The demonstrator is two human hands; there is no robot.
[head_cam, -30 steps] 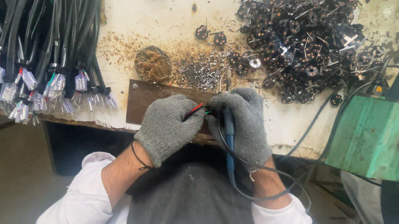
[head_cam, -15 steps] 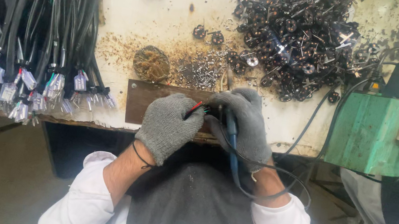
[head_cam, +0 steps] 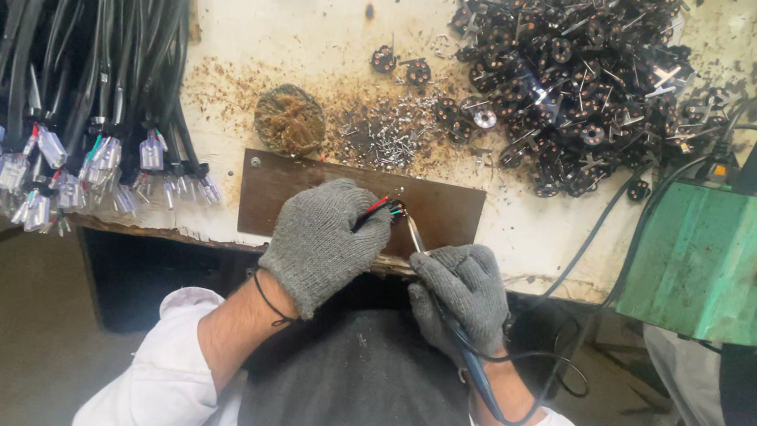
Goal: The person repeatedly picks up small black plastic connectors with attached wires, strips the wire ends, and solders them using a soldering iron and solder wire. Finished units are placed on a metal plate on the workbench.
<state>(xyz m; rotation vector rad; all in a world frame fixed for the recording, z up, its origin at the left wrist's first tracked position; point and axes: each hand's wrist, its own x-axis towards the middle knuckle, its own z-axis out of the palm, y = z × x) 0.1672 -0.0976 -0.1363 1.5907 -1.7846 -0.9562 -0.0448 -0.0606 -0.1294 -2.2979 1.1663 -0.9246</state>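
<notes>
My left hand (head_cam: 321, 243), in a grey knit glove, pinches a small bunch of red, green and black wires (head_cam: 383, 207) over a brown metal plate (head_cam: 449, 212) at the bench's front edge. My right hand (head_cam: 465, 296), also gloved, grips a blue-handled soldering iron (head_cam: 469, 357) like a pen. Its thin tip (head_cam: 410, 229) touches the wire ends just right of my left fingers. The iron's black cord loops down over my lap.
A heap of small dark round parts (head_cam: 573, 72) lies at the back right. Bundles of black cables with white connectors (head_cam: 44, 89) hang at the left. A brown solder-sponge lump (head_cam: 290, 120) and metal clippings (head_cam: 380, 137) sit behind the plate. A green machine (head_cam: 715, 264) stands at the right.
My right hand has slid back towards the bench edge and to the right, so the iron's tip now shows at the wire ends. My left hand stays put.
</notes>
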